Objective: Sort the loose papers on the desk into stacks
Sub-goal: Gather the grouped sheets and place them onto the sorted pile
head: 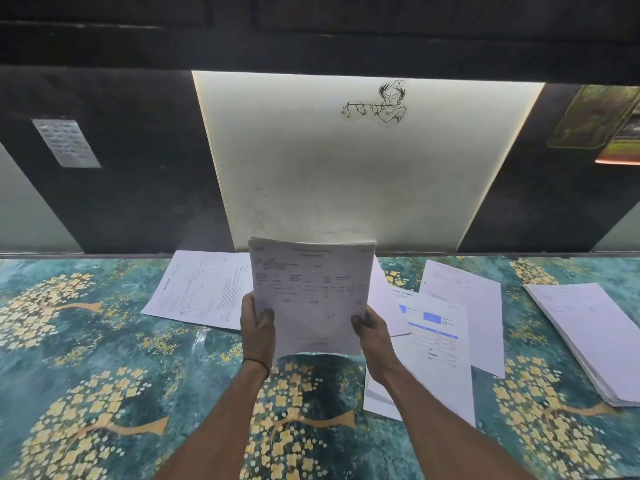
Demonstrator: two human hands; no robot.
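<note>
Forearms: your left forearm (221, 420) and right forearm (433, 420) rise from the bottom edge over the counter (104, 341), which has a teal top patterned with yellow blossom trees.
Wristband: a thin dark band (258, 362) circles your left wrist.
Left hand: your left hand (258, 327) is clamped on the lower left edge of the sheaf of papers (311, 292), thumb on the printed face and fingers hidden behind.
Right hand: your right hand (372, 332) pinches the lower right edge of the same sheaf, thumb in front.
Sheaf of papers: you hold it nearly upright above the middle of the counter, printed side toward you. Several sheet edges show at its top and its bottom edge curls.
Left sheet: a printed form (204, 289) lies flat at the back of the counter, partly behind the sheaf.
Right of the sheaf: a blue-banded sheet (436, 341) lies on top of other loose sheets, with a plain white sheet (464, 292) overlapping behind it.
Far right: a thick stack (588, 341) lies apart from the loose sheets, near the right edge.
Wall: a lit white panel (346, 174) carries a line drawing (381, 103) of a flute player.
</note>
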